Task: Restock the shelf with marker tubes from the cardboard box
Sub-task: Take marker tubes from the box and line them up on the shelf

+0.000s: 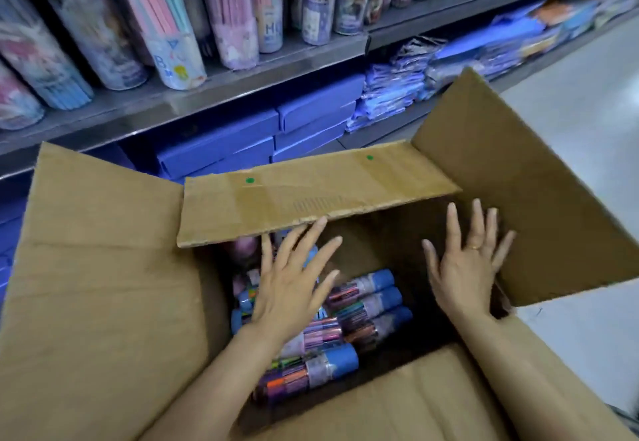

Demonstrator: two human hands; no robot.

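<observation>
Down in the head view, a cardboard box stands open in front of a metal shelf, its side flaps spread wide and its far flap tilted inward over the opening. Marker tubes with blue caps lie on their sides in the bottom of the box, stacked toward its left half. The left hand reaches into the box with fingers straight and spread, fingertips up near the edge of the far flap, the palm above the tubes; it grips nothing. The right hand is likewise flat and spread, a ring on one finger, held beside the inner face of the right flap and holding nothing. Upright tubes of stationery line the shelf above, while blue boxes sit stacked on the level below.
</observation>
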